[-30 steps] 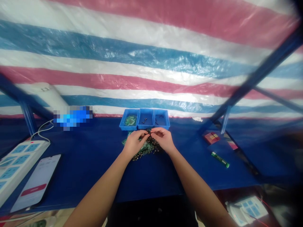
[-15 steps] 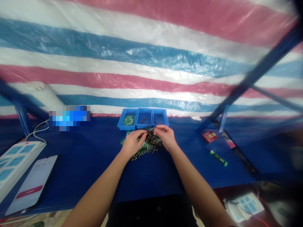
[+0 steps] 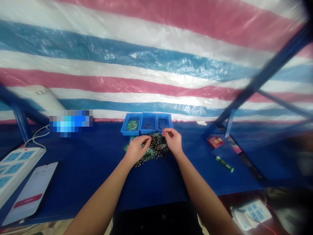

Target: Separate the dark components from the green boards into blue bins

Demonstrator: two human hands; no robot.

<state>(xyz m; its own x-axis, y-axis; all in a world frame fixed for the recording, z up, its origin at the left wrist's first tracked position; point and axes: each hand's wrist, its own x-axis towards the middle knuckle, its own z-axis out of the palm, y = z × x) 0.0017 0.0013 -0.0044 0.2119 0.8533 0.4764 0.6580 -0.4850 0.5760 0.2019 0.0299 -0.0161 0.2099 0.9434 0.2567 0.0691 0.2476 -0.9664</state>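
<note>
My left hand (image 3: 137,147) is closed in a pinch over the left side of a heap of small parts (image 3: 156,146). The heap mixes green circuit boards (image 3: 149,153) with dark, brass-tipped pieces. My right hand (image 3: 174,141) is pinched too, at the heap's right edge, just in front of the right blue bin (image 3: 170,118). Whatever either set of fingertips holds is too small to make out. Behind the heap, the left bin (image 3: 124,128) contains green boards, the middle bin (image 3: 153,125) a few dark pieces, and the right bin some thin dark pieces.
On the blue table (image 3: 97,182) at left lie a phone (image 3: 31,192) and a white power strip (image 3: 22,166). To the right are a red box (image 3: 215,142) and a green tube (image 3: 224,164). A blue metal frame (image 3: 244,93) slants at right, before a striped plastic sheet (image 3: 137,85).
My right hand has shifted slightly right, widening the gap between my hands. My left hand stays pinched in nearly the same place. The whole view has drifted a little.
</note>
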